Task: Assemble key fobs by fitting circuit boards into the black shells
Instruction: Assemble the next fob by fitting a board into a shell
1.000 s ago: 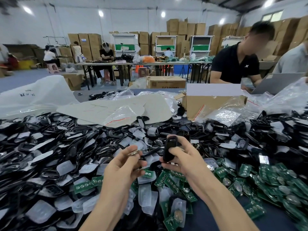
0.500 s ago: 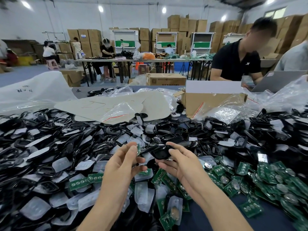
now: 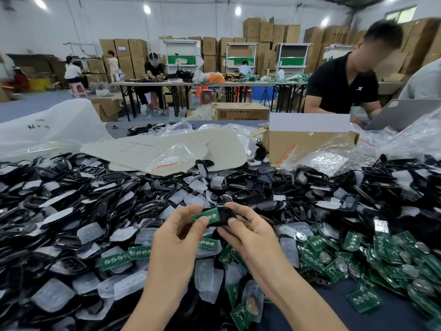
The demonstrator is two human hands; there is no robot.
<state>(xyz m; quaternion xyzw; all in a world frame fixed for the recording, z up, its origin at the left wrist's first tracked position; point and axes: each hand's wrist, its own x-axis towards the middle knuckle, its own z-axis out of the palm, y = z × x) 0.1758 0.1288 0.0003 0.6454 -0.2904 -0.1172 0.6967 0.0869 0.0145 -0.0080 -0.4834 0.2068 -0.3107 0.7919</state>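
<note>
Item: circuit board (image 3: 204, 215), green, held above the surface (image 3: 393, 314), over the heaped parts.
Mate: black shell (image 3: 223, 217), touching the board's right end.
Left hand (image 3: 176, 240): thumb and fingers pinch the board's left end.
Right hand (image 3: 253, 237): fingers curled round the shell, gripping it.
Handling (judged): board light, stiff and thin, likely brittle if bent; shell light, rigid, glossy and probably slippery.
Hold: board by its edges, off the round contacts; shell by its sides.
Long axis: left to right, nearly level.
Heading: board's right end points into the shell; contact face looks towards the camera.
</note>
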